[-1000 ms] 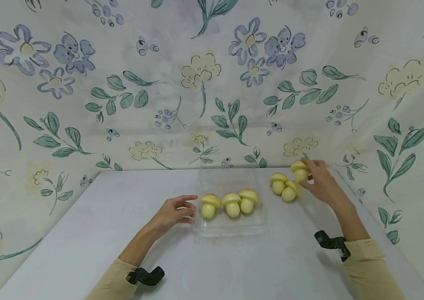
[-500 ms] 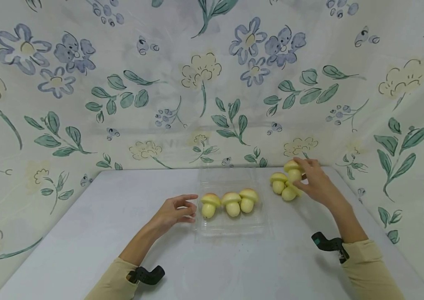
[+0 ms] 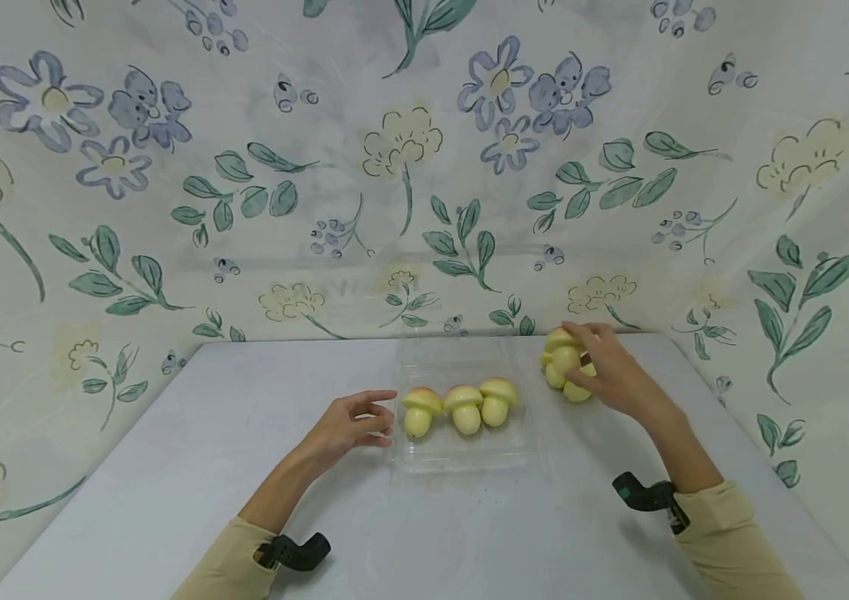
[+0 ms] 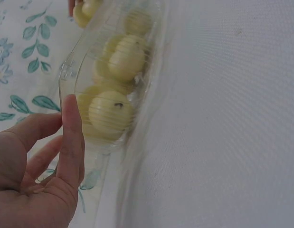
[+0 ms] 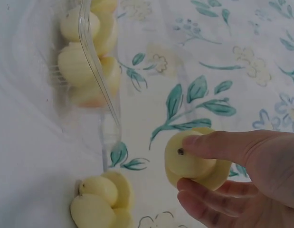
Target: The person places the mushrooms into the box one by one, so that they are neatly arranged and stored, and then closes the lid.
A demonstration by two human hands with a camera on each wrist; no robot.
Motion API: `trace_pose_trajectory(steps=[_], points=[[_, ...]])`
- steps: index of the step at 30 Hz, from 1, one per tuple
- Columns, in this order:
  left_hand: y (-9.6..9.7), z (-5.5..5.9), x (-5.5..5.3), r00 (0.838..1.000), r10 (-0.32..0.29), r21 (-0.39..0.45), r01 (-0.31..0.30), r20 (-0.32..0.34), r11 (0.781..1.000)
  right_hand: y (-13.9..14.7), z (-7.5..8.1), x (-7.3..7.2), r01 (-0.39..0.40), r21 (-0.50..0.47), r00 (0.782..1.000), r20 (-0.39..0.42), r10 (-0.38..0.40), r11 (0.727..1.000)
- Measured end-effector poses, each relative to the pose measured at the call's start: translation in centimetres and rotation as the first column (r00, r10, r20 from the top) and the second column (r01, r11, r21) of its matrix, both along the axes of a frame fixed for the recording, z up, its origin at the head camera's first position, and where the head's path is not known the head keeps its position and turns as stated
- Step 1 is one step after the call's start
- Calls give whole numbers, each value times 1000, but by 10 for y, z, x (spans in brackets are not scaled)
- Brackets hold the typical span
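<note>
My right hand (image 3: pixel 611 371) pinches a pale yellow mushroom-shaped piece (image 3: pixel 566 357) between thumb and fingers, holding it raised at the back right. In the right wrist view, a small dark spot shows on the end of this held piece (image 5: pixel 184 159). Below it, partly covered in the head view, two similar mushroom-shaped pieces (image 5: pixel 97 206) lie together. Left of these stands a clear plastic box (image 3: pixel 461 461) with three more mushroom-shaped pieces (image 3: pixel 464 410) in a row inside. My left hand (image 3: pixel 349 427) is at the box's left side, fingers loosely extended along its wall (image 4: pixel 68 71).
A white table (image 3: pixel 439 542) carries everything. Behind it hangs a cloth (image 3: pixel 364 275) printed with flowers and leaves. The box's transparent lid part (image 3: pixel 457 350) extends toward the table's back edge. Black wrist cameras (image 3: pixel 297 552) sit at both sleeves.
My right hand has carried its mushroom-shaped piece leftward, so it now overlaps the two lying pieces in the head view. The left hand and the box have stayed put.
</note>
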State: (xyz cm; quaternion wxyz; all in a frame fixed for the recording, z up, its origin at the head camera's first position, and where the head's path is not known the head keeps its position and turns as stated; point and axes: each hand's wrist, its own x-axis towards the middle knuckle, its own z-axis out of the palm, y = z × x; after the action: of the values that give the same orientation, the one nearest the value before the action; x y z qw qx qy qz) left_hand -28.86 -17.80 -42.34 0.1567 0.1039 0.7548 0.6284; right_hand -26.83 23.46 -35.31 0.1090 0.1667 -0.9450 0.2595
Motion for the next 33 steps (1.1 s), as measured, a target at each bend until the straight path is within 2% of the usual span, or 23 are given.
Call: trace_pose_trajectory(steps=[18,22,28,33], points=[[0,0,0,1000,-5,-6,5,-10,1000,-25,-11,1,-133,-50,991,-22,132,990],[1,-1,1,1000,-4,-1,4,-13,1000,-32,-13,2,-139,-36,990,-24,139,990],[1,-2,0,1000,-12,1,12,-18,1000,-42,-16,4,-188,-23,981,-54,186,982],[1,0,1,1000,-10,-2,10,-21,1000,-49,-17,6,-189,13,979,-73,189,982]])
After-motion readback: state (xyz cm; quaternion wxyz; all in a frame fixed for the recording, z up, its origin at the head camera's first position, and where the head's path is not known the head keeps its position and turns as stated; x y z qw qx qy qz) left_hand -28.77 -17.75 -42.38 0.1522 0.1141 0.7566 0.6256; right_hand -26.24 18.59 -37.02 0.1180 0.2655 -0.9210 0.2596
